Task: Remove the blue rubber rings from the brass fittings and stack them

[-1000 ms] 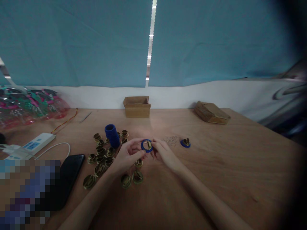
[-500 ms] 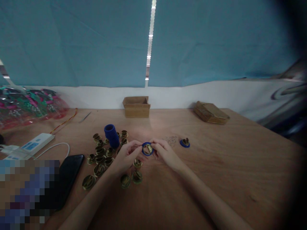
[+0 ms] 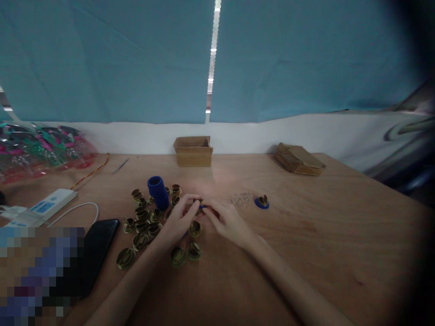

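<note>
Between the fingertips of my left hand (image 3: pixel 183 215) and my right hand (image 3: pixel 226 217) is a blue-rimmed brass piece (image 3: pixel 203 207), seen nearly edge-on and mostly hidden by the fingers. Both hands are closed on it just above the table. Several loose round brass pieces (image 3: pixel 142 226) with upright tabs lie to the left, and others, such as a brass piece (image 3: pixel 195 250), sit just below my hands. A stack of blue rings (image 3: pixel 158 192) stands behind my left hand. To the right rests another brass piece in a blue ring (image 3: pixel 262 202).
Small metal bits (image 3: pixel 240 199) are scattered beyond my right hand. A cardboard box (image 3: pixel 193 157) and a flatter carton (image 3: pixel 299 159) stand at the back. At left are a black phone (image 3: pixel 100 253), a white power strip (image 3: pixel 50 206) and plastic-wrapped goods (image 3: pixel 44 149).
The blue-rimmed piece has turned from facing me to nearly edge-on and shifted slightly left and up. My right hand has moved left with it, fingers now covering most of it.
</note>
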Demonstrator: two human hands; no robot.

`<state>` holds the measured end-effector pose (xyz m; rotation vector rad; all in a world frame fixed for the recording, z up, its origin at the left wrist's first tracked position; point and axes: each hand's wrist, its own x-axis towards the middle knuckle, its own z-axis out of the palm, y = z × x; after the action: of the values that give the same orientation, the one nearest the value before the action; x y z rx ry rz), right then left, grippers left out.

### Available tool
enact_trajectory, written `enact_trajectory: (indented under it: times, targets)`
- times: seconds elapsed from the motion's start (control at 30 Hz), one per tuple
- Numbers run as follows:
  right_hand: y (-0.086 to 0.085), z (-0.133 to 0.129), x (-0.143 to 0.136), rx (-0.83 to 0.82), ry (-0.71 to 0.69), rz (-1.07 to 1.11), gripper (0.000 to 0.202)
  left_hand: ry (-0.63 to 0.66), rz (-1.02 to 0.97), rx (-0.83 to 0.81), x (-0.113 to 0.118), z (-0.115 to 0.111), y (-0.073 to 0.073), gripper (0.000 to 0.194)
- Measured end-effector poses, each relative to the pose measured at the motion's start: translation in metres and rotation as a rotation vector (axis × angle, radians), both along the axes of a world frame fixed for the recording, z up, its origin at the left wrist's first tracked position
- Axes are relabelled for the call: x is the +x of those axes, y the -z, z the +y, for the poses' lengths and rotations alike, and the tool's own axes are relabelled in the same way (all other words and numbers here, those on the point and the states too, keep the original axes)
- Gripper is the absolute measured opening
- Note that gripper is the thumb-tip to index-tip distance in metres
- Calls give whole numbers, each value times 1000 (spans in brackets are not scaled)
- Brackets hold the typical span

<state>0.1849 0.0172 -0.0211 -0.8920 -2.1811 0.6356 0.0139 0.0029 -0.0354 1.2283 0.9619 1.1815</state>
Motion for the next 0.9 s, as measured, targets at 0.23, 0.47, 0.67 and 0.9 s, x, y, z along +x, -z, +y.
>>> enact_trajectory:
  times: [0.23,0.47,0.67,0.9]
  targets:
    - [4,-1,-2,-25,73,54,23,30,-30,47,1,1,5,37]
    - [-10,37,52,8,408,-146,18,-68,12,5,2,-2,-4,35]
    - [7,57,101,-227,350,-423,21,47,7,27,5,-4,0,33]
    - [24,63,100,-190,321,-448,15,60,-9,33,6,-5,0,32]
